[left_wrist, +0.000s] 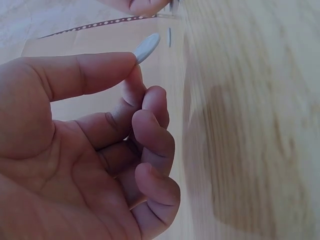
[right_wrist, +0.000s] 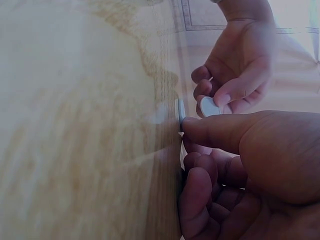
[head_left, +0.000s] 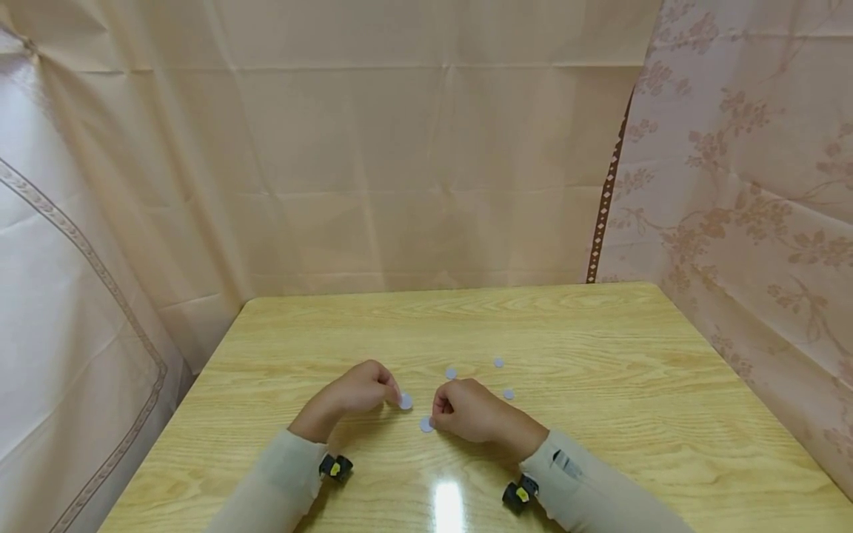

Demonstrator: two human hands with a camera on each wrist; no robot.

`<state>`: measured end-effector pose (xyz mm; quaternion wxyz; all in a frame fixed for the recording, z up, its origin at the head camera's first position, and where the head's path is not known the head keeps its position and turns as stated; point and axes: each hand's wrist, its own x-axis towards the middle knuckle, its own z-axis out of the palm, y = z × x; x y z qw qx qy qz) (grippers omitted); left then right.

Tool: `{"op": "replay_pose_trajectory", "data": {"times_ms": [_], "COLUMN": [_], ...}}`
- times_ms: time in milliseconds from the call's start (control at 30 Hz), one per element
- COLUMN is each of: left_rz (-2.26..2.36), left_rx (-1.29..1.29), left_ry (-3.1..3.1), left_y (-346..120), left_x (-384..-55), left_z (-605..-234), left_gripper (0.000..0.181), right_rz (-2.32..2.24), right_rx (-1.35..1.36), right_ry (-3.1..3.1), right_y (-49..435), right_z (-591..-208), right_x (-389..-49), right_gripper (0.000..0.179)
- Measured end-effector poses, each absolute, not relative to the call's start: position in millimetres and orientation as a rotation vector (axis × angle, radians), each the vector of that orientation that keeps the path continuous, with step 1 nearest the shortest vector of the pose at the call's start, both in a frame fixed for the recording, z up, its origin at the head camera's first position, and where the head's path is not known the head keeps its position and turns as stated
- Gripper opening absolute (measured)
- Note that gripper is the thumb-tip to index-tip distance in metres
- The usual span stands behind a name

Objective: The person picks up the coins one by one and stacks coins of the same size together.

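Observation:
Between thumb and index finger, my left hand (head_left: 362,388) pinches a thin white disc (left_wrist: 148,48), held tilted just above the table. To its right, my right hand (head_left: 474,411) has its thumb and index fingertip at the edge of a second white disc (right_wrist: 181,114), pinching it. That disc lies flat at or very near the tabletop. In the right wrist view, the left hand's disc (right_wrist: 209,106) shows close beside the right thumb. The other fingers of both hands are curled in loosely.
Three more white discs lie on the wooden table (head_left: 320,326): one (head_left: 451,374) just beyond the right hand, one (head_left: 498,363) farther back, one (head_left: 509,394) to its right. Beige curtains (head_left: 400,148) hang behind the table, with patterned cloth (head_left: 753,185) at the right.

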<state>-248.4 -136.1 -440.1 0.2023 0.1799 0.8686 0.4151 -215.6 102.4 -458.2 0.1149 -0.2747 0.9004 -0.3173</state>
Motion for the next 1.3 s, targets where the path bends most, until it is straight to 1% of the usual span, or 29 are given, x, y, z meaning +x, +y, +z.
{"op": "replay_pose_trajectory", "data": {"times_ms": [433,633,1000,1300], "left_rz": [1.101,1.079,1.05,0.998], "left_rx": [0.55,0.597,0.593,0.597], "left_ry": [2.424,2.418,2.444,2.505], "left_y": [-123,-122,-116,-112], "left_x": [-240,-238,-233,-231], "left_z": [-443,-443,-443,-445], "left_gripper": [0.021,0.017,0.014,0.016], "right_rz": [-0.924,-0.903,-0.897,-0.899], "right_rx": [-0.803,-0.826,-0.81,-0.825], "right_ry": [2.648,2.632,2.65,2.651], "right_y": [103,102,102,102], "right_z": [-460,-460,-460,-460], "right_x": [-216,-216,-216,-216], "right_gripper": [0.017,0.016,0.017,0.018]}}
